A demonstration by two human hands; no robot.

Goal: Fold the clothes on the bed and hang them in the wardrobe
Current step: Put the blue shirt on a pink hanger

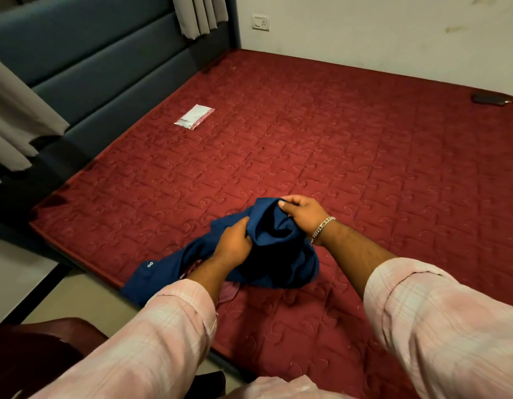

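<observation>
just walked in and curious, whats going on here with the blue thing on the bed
A person in pink checked sleeves stands at the corner of a bed with a bare red mattress and holds a bunched blue shirt with both hands. The left hand grips one side, the right hand pinches the raised top; a cuff trails over the mattress edge. It is not folded yet. A small packet lies farther up the mattress.
</observation>
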